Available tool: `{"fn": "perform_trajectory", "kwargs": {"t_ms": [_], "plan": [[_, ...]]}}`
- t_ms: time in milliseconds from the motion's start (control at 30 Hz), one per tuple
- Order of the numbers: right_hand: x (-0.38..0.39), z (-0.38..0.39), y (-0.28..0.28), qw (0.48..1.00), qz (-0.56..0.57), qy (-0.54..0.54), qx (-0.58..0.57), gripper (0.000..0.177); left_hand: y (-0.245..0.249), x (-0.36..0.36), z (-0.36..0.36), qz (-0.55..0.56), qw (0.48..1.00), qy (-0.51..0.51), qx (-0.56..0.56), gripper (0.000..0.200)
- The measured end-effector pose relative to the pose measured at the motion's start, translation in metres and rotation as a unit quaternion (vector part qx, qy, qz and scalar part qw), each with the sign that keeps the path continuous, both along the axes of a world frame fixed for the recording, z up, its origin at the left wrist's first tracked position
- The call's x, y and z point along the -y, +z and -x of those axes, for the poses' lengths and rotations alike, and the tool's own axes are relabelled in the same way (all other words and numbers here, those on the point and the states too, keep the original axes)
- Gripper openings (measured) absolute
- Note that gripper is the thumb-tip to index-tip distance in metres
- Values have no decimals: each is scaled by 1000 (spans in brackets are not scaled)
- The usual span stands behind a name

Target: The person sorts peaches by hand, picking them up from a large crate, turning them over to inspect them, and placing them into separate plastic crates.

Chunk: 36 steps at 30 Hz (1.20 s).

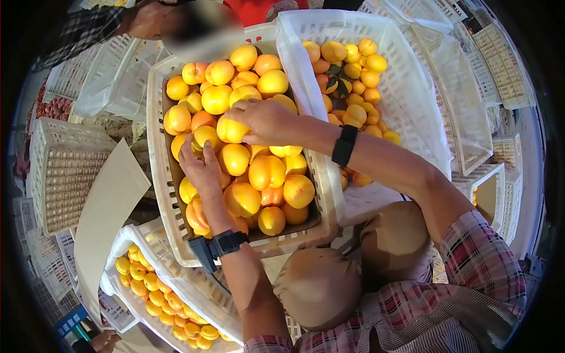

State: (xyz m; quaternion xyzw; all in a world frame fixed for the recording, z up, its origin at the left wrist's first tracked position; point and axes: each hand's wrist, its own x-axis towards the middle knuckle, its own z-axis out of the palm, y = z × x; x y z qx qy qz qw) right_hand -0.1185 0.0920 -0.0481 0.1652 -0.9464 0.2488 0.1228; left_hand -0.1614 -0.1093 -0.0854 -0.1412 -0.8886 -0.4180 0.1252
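Note:
A white plastic crate full of large yellow-orange fruits stands in front of me. Over its upper middle, my right hand is closed round a yellow fruit, fingers on its top and side. Just left of it, my left hand rests among the fruits with its fingers curved around another yellow fruit. Black bands circle both wrists. To the right, a crate with a white liner holds smaller yellow fruits and some green leaves.
Lower left, another lined crate holds small orange fruits. A cardboard sheet leans beside a stack of white crates. More crates stand at the right. Another person's hand reaches in at the top left.

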Motion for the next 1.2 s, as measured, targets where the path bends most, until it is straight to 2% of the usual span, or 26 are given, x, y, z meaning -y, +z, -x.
{"fn": "perform_trajectory", "kwargs": {"t_ms": [33, 267, 333, 400, 533, 600, 667, 733, 800, 867, 900, 967, 1067, 1133, 1200], "plan": [[4, 0, -1, 999, -44, -7, -7, 48, 0, 0, 0, 1, 1000, 0, 0, 41], [23, -4, -8, 984, -154, -77, -51, 46, 8, -4, -4, 22, 1000, 7, 10, 41], [22, -2, -10, 985, -145, -76, -48, 45, 6, -3, -4, 21, 1000, 4, 7, 41], [17, -3, -7, 995, -72, -47, -58, 45, 3, -3, -2, 10, 1000, 4, 5, 41], [17, -2, -6, 993, -101, -50, -27, 46, 2, 0, 0, 11, 1000, 1, 15, 41], [17, -3, -8, 988, -84, -55, -115, 34, 3, 0, 0, 11, 1000, -3, 8, 41], [16, -2, -8, 990, -88, -53, -99, 35, 5, 0, -3, 13, 1000, 1, 15, 41], [13, -1, -13, 992, 2, -64, -106, 35, 4, -1, -2, 10, 1000, 4, 20, 41], [13, -2, -15, 992, -10, -67, -107, 30, 3, -1, -2, 0, 1000, 0, 16, 41], [14, -3, -12, 990, -94, -50, -95, 25, 3, -1, -1, 8, 1000, -3, 11, 41], [14, -3, -10, 989, -95, -51, -98, 25, 4, 0, -1, 16, 1000, -5, 6, 41], [11, -3, -8, 988, -134, -47, -62, 46, 3, 0, -1, 16, 1000, -6, 1, 41], [13, -5, -3, 988, -133, -64, -41, 47, 7, -2, -2, 14, 1000, -10, 4, 41], [5, -5, 5, 991, -117, -53, -45, 47, 15, -7, -7, 71, 989, 16, -128, 41], [-7, -3, 15, 993, -99, -48, -52, 48, 28, -13, -12, 85, 982, -8, -166, 42]]}}
